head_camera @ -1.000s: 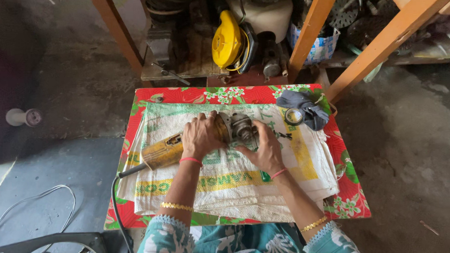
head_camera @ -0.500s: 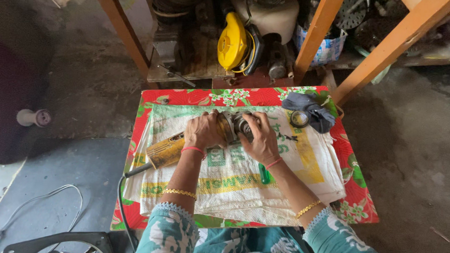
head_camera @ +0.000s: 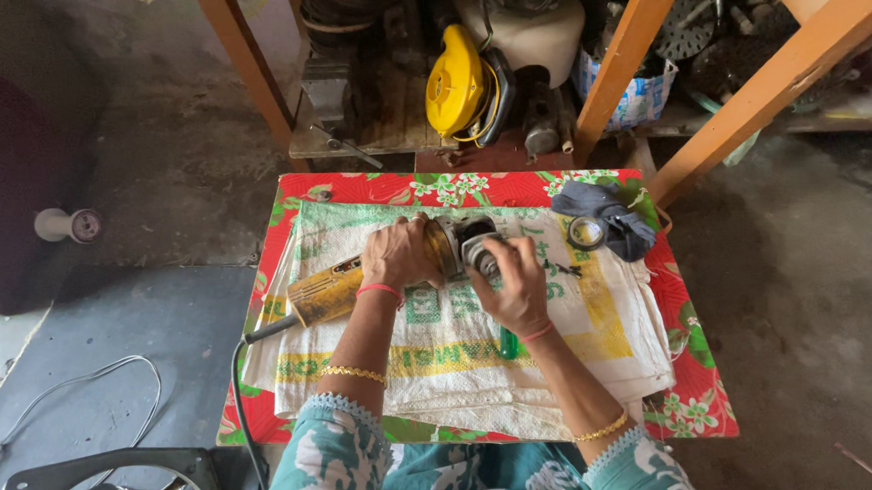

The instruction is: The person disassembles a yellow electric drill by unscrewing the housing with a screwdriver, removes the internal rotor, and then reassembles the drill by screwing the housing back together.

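2 hands: both on 1 tool, an angle grinder lying across a folded woven sack on a small table.
Left hand: fingers curled over the top of the grinder where the body meets the head, grasping it and pressing it down.
Right hand: fingertips pinched at the metal gear head; whatever small part they may hold is hidden, and a green handle pokes out near the wrist.
Position: grinder near the far middle of the sack, tail pointing left and nearer, head pointing right; black cord trails off the left edge.
Handling, as a judgement: probably heavy for its size, rigid, with a dusty casing that could slip; the barrel gives the surest grip, the head has hard edges and loose bits.
Look: worn yellow body, scuffed and grimy, dull grey metal head.
Nearby: a ring-shaped part and dark blue cloth to the right, on the red floral tablecloth.
Farther: yellow power tool on a wooden shelf beyond the table.
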The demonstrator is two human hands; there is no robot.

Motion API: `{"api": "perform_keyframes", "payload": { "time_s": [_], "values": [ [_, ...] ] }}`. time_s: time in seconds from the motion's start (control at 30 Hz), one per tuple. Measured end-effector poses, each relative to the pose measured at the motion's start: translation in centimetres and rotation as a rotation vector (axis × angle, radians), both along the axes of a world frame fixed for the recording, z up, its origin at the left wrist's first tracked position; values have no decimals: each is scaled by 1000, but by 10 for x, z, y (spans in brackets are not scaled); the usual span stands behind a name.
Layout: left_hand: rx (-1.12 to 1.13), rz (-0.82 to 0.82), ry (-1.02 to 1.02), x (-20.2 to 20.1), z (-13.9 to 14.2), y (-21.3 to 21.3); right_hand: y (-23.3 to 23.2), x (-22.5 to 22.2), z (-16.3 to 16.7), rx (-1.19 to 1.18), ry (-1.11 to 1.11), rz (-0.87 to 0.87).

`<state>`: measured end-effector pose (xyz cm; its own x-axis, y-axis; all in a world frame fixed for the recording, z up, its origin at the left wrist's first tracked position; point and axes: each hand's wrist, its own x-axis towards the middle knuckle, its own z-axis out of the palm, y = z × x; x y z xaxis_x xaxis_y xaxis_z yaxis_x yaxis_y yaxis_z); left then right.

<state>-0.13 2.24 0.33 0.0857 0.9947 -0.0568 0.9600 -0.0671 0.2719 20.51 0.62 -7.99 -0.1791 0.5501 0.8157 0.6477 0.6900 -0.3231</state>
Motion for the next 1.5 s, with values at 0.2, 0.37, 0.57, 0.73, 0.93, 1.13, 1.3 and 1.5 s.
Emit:
{"api": "perform_keyframes", "payload": {
  "time_s": [0.2,0.37,0.57,0.73,0.93,1.13,1.3,1.5],
  "values": [
    [46,-15,-22,-4,-6,0,7,22,-2,-209,568,77],
    [41,-29,-35,-8,-9,6,15,38,-1,-538,1061,319],
    [17,-14,-10,-10,-12,8,15,32,-2,-757,1258,712],
    [27,-27,19,-10,-15,9,14,30,0,-966,1417,901],
    [-1,-12,55,-8,-15,8,15,31,2,-1118,1584,887],
    [31,1,37,-7,-8,2,12,31,8,-1128,1500,1084],
    [24,4,31,-6,-6,2,12,31,9,-1115,1469,1202],
    [30,-2,40,-6,-1,0,12,30,9,-1122,1434,1143]
  ]
}}
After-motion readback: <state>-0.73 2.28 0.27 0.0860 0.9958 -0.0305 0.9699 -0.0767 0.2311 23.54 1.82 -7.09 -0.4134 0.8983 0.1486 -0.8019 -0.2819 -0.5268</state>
